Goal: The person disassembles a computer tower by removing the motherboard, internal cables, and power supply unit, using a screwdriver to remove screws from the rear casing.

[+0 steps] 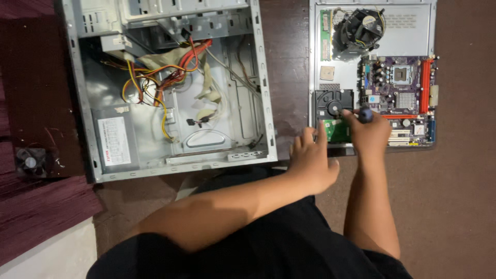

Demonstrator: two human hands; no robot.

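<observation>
**Hands on a hard drive beside an opened computer case**

A brown carpet point(454, 206) covers the floor. At eleven o'clock lies the computer case point(170, 88), its wires showing. At two o'clock a grey panel point(413, 31) bears a fan, motherboard point(400, 93) and black hard drive point(333, 106). The right hand point(369, 132) grips a screwdriver point(364, 114) over the drive; the left hand point(310, 160) rests spread open at the drive's edge.

A soft brown carpet floor point(454, 206) is covering most of the room. At the left, a dark red woven mat point(36, 206) is lying on the floor, and a pale white patch of bare floor point(57, 256) is showing at the bottom corner. Light is shining from above, making the middle bright and leaving the edges dim.
</observation>
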